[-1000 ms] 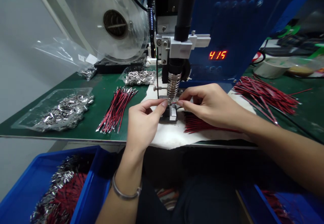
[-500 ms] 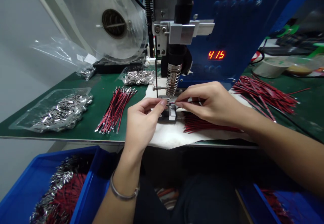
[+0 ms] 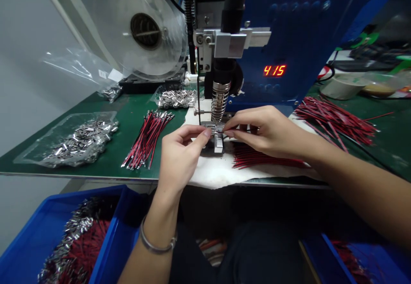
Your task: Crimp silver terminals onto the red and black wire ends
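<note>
At the small metal fixture (image 3: 218, 143) under the machine's spring-wrapped head (image 3: 220, 100), both my hands meet. My left hand (image 3: 181, 151) comes from the left, thumb and index finger pinched at the fixture's edge; whatever lies between the fingertips is too small to make out. From the right, my right hand (image 3: 266, 130) pinches a thin dark wire (image 3: 251, 129), its tip close to the fixture. A row of red-and-black wires (image 3: 257, 158) lies on white paper (image 3: 213, 177), partly beneath my right hand.
Bags of small metal parts (image 3: 85, 140) and a wire bundle (image 3: 147, 138) lie left. More red wires (image 3: 337, 119) are at right, beside the blue machine housing (image 3: 276, 27). A clear reel (image 3: 109, 31) stands behind. A blue bin (image 3: 115, 232) sits below the table edge.
Both hands stay almost in place, with my right hand shifting very slightly. The upper red display's last digit now looks like 8 instead of 0.
</note>
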Demonstrator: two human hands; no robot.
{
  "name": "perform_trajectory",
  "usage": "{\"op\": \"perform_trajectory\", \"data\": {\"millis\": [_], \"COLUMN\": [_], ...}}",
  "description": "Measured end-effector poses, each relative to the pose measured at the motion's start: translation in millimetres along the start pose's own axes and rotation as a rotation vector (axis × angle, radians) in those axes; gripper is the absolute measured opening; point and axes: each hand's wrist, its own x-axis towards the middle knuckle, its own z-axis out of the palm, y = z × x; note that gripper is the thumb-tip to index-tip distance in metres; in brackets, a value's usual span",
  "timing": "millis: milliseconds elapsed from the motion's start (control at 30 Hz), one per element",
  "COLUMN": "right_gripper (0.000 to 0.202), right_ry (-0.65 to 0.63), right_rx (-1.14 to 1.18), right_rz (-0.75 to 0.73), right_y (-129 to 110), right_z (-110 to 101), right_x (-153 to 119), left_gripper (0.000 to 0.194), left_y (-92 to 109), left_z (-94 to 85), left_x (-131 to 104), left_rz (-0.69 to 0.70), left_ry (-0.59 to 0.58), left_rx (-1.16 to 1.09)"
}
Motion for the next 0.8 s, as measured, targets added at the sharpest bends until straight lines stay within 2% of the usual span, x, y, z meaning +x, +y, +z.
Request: {"op": "perform_trajectory", "data": {"millis": [567,800], "right_gripper": [0.014,0.015], "right_ry": [-0.004,0.009], "right_rx": [-0.022,-0.024], "right_rz": [-0.039,-0.052], "right_y": [-2.4,-2.2], "right_z": [-1.7,-1.9], "right_x": [1.1,1.5], "left_gripper": [0.021,0.023], "left_y": [-1.7,-5.4], "left_z": [0.0,1.7], "left_x": [-0.6,1.6], "left_rz": [0.023,0.016], "left_ry": [0.001,0.059], "left_rx": [0.037,-0.077]}}
